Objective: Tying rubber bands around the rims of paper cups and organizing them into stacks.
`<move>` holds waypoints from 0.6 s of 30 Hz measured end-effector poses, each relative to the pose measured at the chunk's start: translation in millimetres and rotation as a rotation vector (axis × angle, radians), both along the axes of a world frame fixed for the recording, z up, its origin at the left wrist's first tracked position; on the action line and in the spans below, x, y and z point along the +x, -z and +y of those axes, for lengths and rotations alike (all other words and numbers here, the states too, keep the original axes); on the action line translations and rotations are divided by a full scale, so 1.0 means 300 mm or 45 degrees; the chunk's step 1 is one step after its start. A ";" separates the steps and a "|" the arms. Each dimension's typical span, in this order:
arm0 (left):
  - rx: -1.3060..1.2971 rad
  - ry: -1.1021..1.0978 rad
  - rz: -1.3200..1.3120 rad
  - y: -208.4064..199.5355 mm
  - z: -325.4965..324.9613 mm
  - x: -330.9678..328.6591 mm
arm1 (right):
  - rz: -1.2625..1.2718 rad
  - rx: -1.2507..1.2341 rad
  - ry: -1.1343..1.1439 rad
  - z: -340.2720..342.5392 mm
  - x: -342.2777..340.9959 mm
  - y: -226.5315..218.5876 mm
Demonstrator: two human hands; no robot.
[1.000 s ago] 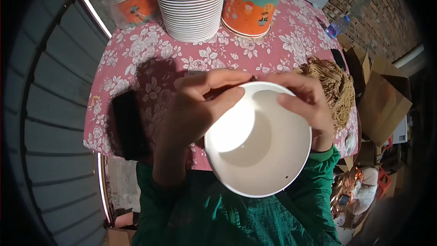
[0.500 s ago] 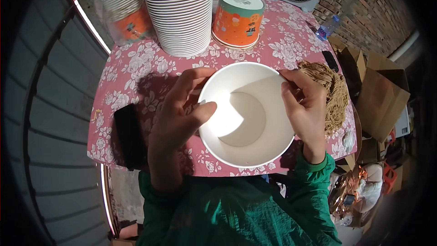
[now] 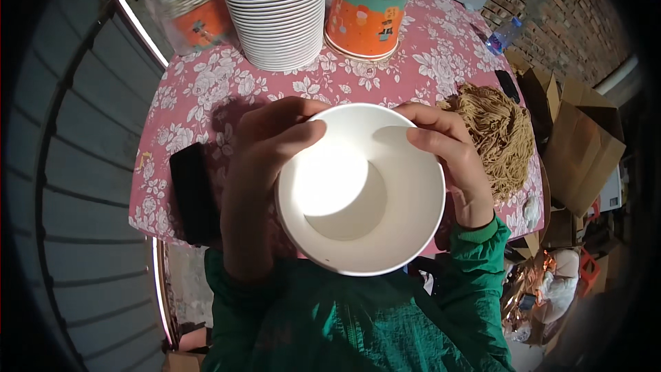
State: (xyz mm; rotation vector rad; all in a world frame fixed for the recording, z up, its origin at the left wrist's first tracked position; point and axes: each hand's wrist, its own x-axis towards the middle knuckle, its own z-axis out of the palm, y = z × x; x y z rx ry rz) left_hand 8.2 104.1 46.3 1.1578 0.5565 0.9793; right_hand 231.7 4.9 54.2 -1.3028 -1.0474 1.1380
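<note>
Left hand (image 3: 265, 165) and right hand (image 3: 451, 158) both grasping rim of empty white paper bowl (image 3: 361, 189), held above near edge of floral table (image 3: 227, 89). Noodle pile (image 3: 499, 134) at right edge; stacked bowls (image 3: 275, 7) at far edge. Inspection step, seemingly; filling would call for lowering bowl beside noodles.

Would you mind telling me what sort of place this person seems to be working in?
Probably a small food-preparation or street-stall setup: a tall stack of paper bowls, a heap of dry noodles on a floral-clothed table, and cardboard boxes beside a brick wall.
</note>
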 end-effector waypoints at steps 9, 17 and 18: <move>0.106 0.089 0.103 0.023 0.021 0.041 | 0.010 0.035 0.287 0.000 -0.008 -0.003; 0.016 0.210 0.140 0.037 0.035 0.003 | 0.065 0.046 0.392 -0.001 -0.011 0.000; 0.020 0.213 0.134 0.041 0.041 0.004 | 0.074 0.067 0.429 -0.002 -0.013 -0.001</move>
